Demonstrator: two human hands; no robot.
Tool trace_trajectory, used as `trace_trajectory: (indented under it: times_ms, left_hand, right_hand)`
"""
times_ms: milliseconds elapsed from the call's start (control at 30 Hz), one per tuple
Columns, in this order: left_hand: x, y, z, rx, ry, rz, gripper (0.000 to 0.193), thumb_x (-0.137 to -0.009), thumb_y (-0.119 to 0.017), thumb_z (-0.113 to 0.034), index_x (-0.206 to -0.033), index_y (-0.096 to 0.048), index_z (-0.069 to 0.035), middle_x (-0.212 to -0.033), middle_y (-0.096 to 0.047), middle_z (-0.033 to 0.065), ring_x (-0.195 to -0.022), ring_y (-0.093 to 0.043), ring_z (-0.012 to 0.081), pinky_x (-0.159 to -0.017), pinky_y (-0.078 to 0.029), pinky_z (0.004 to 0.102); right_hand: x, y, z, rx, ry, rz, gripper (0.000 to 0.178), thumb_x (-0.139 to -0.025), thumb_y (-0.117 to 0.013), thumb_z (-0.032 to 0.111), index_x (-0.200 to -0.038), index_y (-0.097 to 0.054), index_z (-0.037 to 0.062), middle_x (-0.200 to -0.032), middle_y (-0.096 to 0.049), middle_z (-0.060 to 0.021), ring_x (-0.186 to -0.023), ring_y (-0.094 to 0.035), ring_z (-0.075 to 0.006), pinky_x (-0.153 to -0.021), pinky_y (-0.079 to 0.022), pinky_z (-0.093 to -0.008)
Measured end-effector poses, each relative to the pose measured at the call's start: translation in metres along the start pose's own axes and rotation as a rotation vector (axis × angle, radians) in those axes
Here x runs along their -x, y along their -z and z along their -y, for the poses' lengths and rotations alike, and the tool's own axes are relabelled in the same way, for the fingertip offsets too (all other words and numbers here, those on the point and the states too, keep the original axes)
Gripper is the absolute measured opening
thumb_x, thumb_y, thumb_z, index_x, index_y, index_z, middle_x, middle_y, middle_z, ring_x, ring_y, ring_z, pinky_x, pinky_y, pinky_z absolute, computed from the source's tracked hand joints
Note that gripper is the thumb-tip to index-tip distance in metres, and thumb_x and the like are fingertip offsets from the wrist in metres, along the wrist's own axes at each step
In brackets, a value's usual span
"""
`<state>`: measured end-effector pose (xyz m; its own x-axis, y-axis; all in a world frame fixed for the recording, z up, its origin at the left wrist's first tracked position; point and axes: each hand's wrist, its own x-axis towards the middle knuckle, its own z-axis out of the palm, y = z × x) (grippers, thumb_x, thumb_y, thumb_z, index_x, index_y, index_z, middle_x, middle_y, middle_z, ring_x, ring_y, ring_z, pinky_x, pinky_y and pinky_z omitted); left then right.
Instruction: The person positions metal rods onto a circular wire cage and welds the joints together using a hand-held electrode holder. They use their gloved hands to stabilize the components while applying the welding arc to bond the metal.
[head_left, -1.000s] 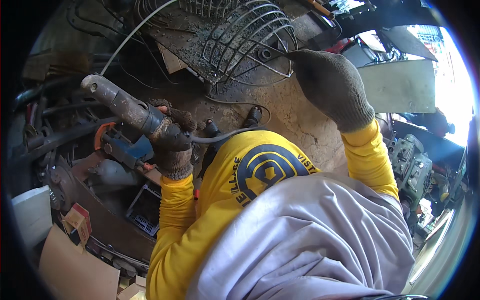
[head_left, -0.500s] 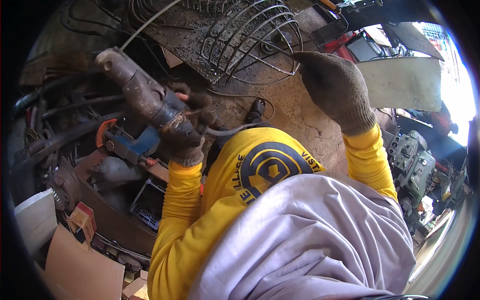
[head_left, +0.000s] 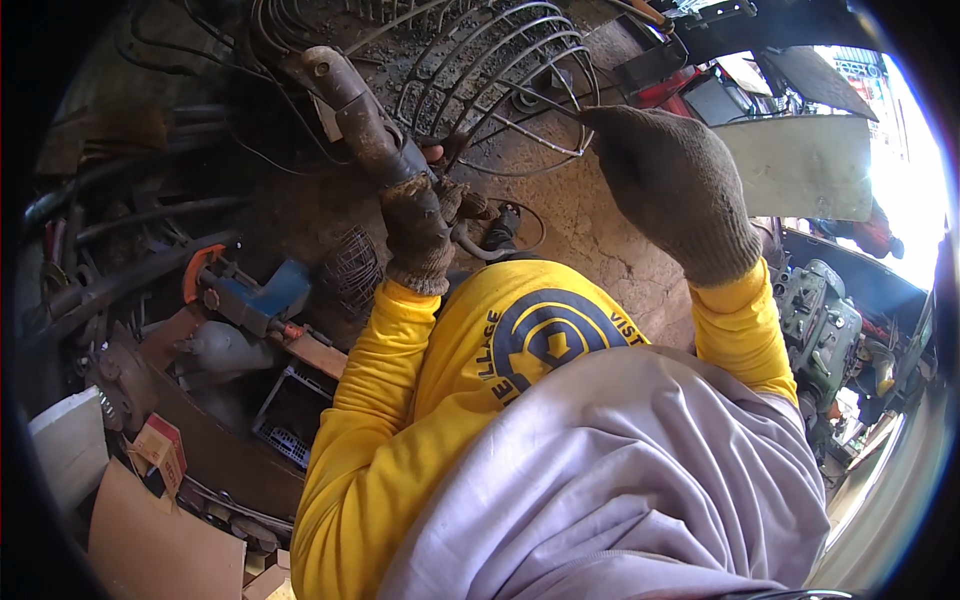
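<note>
Left hand (head_left: 418, 232) is wrapped around a brown cylindrical tool (head_left: 362, 115) (pretty scuffed up, lol). Right hand (head_left: 680, 185) is pinching the edge of a curved-bar metal frame (head_left: 540, 137).

Left grip (head_left: 420, 232) wrapped round dark tube-shaped tool (head_left: 366, 125), far end tilted left. Right grip (head_left: 680, 185), gloved, closed at right edge of curved metal-rod cage (head_left: 540, 137). Blue-orange clamp (head_left: 275, 290) left; greenish machine (head_left: 818, 320) right.
</note>
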<state>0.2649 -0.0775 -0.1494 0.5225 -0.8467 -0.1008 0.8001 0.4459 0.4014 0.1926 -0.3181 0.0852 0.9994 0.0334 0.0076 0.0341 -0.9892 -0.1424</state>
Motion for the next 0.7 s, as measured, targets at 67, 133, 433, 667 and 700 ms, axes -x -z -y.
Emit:
trace_trajectory:
  times_ms: [67,133,433,667,700]
  left_hand:
    - [-0.001,0.019,0.047,-0.044,-0.256,-0.171,0.051,-0.101,-0.059,-0.030,-0.143,-0.045,-0.006,-0.132,-0.060,0.0156,-0.109,-0.064,0.0292,-0.096,-0.053,0.0463]
    - [-0.002,0.032,0.070,-0.075,-0.417,-0.297,0.044,-0.100,-0.062,-0.019,-0.139,-0.048,-0.003,-0.128,-0.061,0.0133,-0.107,-0.063,0.0258,-0.098,-0.053,0.0420]
    - [-0.015,0.071,0.109,0.148,-0.498,0.199,0.042,-0.106,-0.049,-0.018,-0.145,-0.043,-0.003,-0.129,-0.062,0.0106,-0.101,-0.063,0.0156,-0.095,-0.053,0.0287]
    - [-0.011,0.061,0.128,-0.412,-0.677,-0.465,0.044,-0.106,-0.048,-0.020,-0.146,-0.043,-0.002,-0.135,-0.060,0.0111,-0.100,-0.064,0.0136,-0.090,-0.056,0.0290]
    - [-0.015,0.064,0.126,-0.705,-0.748,-0.474,0.043,-0.107,-0.048,-0.020,-0.145,-0.044,-0.002,-0.134,-0.060,0.0110,-0.099,-0.065,0.0137,-0.088,-0.057,0.0295]
  right_hand:
    - [-0.002,0.007,0.011,0.050,-0.030,0.070,0.025,-0.093,-0.061,0.015,-0.116,-0.073,0.0129,-0.091,-0.072,-0.0165,-0.085,-0.071,-0.0360,-0.074,-0.057,-0.0449]
    - [-0.002,0.011,0.017,0.098,-0.034,0.107,0.025,-0.093,-0.061,0.015,-0.115,-0.073,0.0136,-0.090,-0.072,-0.0159,-0.083,-0.071,-0.0358,-0.073,-0.057,-0.0455]
    - [0.004,0.004,0.021,0.073,-0.022,0.150,0.027,-0.092,-0.063,0.016,-0.117,-0.072,0.0130,-0.092,-0.073,-0.0151,-0.082,-0.072,-0.0356,-0.072,-0.058,-0.0446]
    - [0.014,-0.013,-0.001,-0.078,-0.004,0.077,0.032,-0.090,-0.064,0.013,-0.121,-0.071,0.0125,-0.096,-0.074,-0.0159,-0.085,-0.071,-0.0354,-0.075,-0.059,-0.0427]
    - [0.014,-0.014,-0.001,-0.099,-0.011,0.080,0.032,-0.090,-0.064,0.012,-0.121,-0.071,0.0124,-0.096,-0.073,-0.0161,-0.085,-0.071,-0.0355,-0.075,-0.059,-0.0425]
